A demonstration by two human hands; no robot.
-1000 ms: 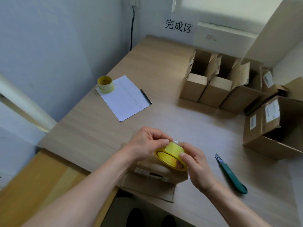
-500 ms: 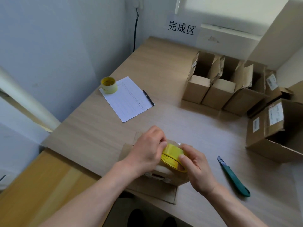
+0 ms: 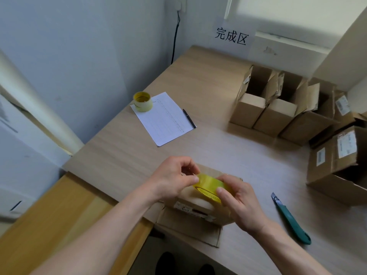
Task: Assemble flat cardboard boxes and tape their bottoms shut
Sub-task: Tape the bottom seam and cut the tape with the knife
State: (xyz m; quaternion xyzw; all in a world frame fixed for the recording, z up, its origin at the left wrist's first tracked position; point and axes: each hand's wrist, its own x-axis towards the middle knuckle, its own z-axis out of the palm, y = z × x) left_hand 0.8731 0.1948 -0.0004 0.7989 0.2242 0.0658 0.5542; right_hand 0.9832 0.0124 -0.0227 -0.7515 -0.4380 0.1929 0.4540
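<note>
Two hands work a tape roll (image 3: 210, 187) above a box (image 3: 198, 213): right hand (image 3: 238, 199) grips it, hole toward the person; left hand (image 3: 174, 179) pinches its edge; knife (image 3: 291, 219) right of them.

Pen (image 3: 189, 118) beside lined paper sheet (image 3: 165, 119)

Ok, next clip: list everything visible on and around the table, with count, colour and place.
tape roll: one, yellow, held over the near box
spare tape roll: one, yellow, on the sheet's far corner
near box: one, brown, at the table's front edge
open boxes: at least five, brown, far right
paper sheet: one, white, table's left part
pen: one, black, at the sheet's right edge
utility knife: one, green, right of the near box
wall sign: one, white, back wall
table: one, light wood
left hand: pinches at the roll
right hand: holds the roll
</note>
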